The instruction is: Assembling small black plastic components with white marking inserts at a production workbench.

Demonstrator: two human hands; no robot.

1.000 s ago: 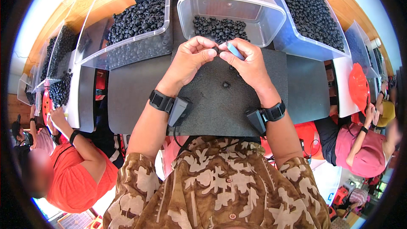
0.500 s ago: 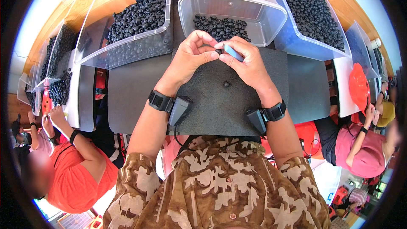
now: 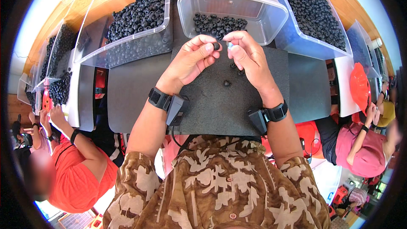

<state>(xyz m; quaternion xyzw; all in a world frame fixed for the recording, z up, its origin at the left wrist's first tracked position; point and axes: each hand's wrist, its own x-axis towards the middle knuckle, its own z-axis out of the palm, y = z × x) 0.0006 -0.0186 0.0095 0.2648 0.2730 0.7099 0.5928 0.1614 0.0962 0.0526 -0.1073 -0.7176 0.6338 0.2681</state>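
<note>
While my left hand (image 3: 190,62) pinches a small black bead (image 3: 216,46) with thumb and finger, my right hand (image 3: 252,62) holds a blue tool (image 3: 230,45) just across from it. The bead is up at my left fingertips, on my side of the clear middle bin (image 3: 271,19). My left hand has it, so that hand is the nearer one. The tool is just to the right of the bead, and a thin gap shows between them. The bead looks round, so I can't pick out a long side. Only a little bit of the tool pokes out, so I can't tell which way its long side runs. Both my grips are closed, left on the bead and right on the tool.

Loose beads (image 3: 227,83) lie on the black mat (image 3: 203,102), some close by my right hand and one a bit nearer to me. Some more sit in the middle bin. The left bin (image 3: 168,4) and the right bin (image 3: 292,39) each hold lots and lots. Off to my left is a person in a red top (image 3: 80,174).
</note>
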